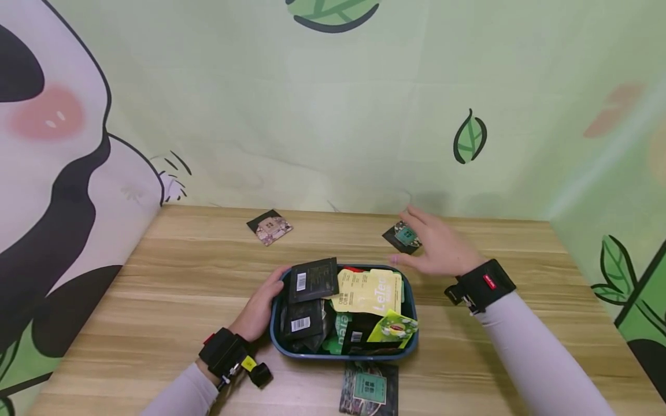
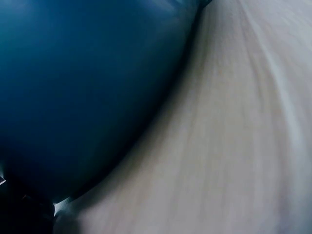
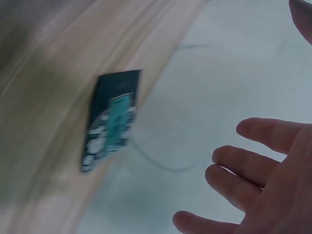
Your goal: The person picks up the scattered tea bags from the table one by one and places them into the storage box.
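My left hand (image 1: 260,303) rests against the left side of a blue plastic basket (image 1: 343,357), its fingers stretched along the outer wall near the rim. The left wrist view shows the basket's smooth blue wall (image 2: 87,87) up close. Inside the basket are black sachets (image 1: 314,280), a cream packet (image 1: 364,292) and a yellow-green tea bag packet (image 1: 393,328). My right hand (image 1: 442,245) is spread over the table's back, beside a black sachet with a teal label (image 1: 407,236). In the right wrist view a gap shows between its fingers and that sachet (image 3: 114,119).
A black sachet with a pink label (image 1: 270,227) lies at the table's back left. Another teal-labelled sachet (image 1: 370,388) lies just in front of the basket. The wooden table (image 1: 171,277) ends at a printed green backdrop (image 1: 312,127).
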A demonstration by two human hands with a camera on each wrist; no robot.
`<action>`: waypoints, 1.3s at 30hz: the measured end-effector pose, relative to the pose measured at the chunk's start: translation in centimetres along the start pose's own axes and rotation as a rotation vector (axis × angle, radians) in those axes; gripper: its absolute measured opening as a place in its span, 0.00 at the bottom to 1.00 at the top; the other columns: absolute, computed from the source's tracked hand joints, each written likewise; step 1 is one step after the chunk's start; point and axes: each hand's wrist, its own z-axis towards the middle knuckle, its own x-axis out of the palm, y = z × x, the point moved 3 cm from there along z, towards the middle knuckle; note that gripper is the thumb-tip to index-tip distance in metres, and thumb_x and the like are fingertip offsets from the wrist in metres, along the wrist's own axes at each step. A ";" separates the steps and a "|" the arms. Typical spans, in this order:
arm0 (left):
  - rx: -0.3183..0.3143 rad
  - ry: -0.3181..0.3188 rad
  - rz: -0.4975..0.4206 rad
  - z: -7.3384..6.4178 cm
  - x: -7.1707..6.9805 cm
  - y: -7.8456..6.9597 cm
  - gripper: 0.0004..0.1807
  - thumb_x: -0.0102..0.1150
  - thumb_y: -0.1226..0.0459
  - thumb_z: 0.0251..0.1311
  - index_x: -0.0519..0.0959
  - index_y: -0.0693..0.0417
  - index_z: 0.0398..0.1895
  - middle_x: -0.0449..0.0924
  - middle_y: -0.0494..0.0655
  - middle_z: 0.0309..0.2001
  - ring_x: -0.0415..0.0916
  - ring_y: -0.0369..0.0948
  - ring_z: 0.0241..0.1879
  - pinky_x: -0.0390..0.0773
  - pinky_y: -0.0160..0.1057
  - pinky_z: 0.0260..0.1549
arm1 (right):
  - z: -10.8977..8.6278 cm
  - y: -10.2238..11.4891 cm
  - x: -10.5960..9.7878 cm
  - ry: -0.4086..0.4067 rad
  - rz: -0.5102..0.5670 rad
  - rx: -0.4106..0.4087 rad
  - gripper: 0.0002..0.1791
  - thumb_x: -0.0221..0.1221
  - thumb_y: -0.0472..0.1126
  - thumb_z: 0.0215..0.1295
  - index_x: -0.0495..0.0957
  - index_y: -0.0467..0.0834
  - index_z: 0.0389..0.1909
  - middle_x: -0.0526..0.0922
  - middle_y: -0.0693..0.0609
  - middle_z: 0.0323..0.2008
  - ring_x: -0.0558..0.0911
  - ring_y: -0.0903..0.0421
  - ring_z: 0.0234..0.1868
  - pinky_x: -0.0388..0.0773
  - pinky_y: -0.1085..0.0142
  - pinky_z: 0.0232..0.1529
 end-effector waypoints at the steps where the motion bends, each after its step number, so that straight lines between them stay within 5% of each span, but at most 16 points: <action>1: -0.001 -0.002 0.003 0.0 0.0 0.0 0.28 0.25 0.53 0.77 0.61 0.50 0.74 0.65 0.48 0.69 0.60 0.45 0.67 0.58 0.33 0.66 | 0.4 -0.4 0.3 0.015 -0.002 0.012 0.58 0.53 0.76 0.55 0.59 0.37 0.76 0.58 0.36 0.75 0.62 0.38 0.72 0.62 0.47 0.67; 11: -0.007 -0.001 -0.009 0.1 0.2 0.0 0.28 0.26 0.54 0.77 0.61 0.50 0.75 0.65 0.48 0.70 0.60 0.45 0.68 0.58 0.34 0.66 | 3.2 -3.5 3.4 0.158 -0.037 0.145 0.54 0.55 0.72 0.57 0.60 0.41 0.76 0.61 0.35 0.73 0.66 0.36 0.69 0.65 0.45 0.64; 19: 0.007 0.001 -0.006 0.1 0.2 0.1 0.28 0.26 0.55 0.77 0.61 0.51 0.74 0.65 0.50 0.69 0.61 0.46 0.66 0.59 0.34 0.65 | 3.6 -5.2 5.4 0.253 -0.071 0.169 0.47 0.59 0.64 0.60 0.63 0.43 0.75 0.62 0.33 0.72 0.68 0.35 0.67 0.67 0.46 0.63; 24: -0.003 -0.004 -0.006 0.1 0.1 0.1 0.28 0.26 0.55 0.77 0.61 0.51 0.75 0.65 0.50 0.69 0.60 0.46 0.67 0.58 0.33 0.65 | 3.4 -5.1 5.4 0.207 -0.093 0.119 0.40 0.62 0.59 0.59 0.71 0.44 0.70 0.70 0.35 0.67 0.74 0.39 0.62 0.70 0.49 0.60; 30: 0.010 -0.004 0.000 0.1 0.1 0.0 0.28 0.27 0.55 0.77 0.62 0.51 0.74 0.65 0.50 0.69 0.61 0.46 0.66 0.58 0.34 0.66 | 2.6 -4.5 5.3 0.142 -0.167 0.061 0.27 0.61 0.46 0.58 0.81 0.41 0.60 0.83 0.39 0.53 0.78 0.52 0.39 0.74 0.58 0.40; 39: -0.005 -0.005 -0.006 0.0 0.1 0.1 0.28 0.27 0.54 0.77 0.61 0.50 0.74 0.65 0.49 0.69 0.61 0.46 0.66 0.59 0.33 0.65 | 0.9 -4.1 4.6 0.029 -0.183 -0.018 0.16 0.61 0.32 0.56 0.87 0.40 0.46 0.87 0.44 0.41 0.85 0.49 0.40 0.80 0.56 0.42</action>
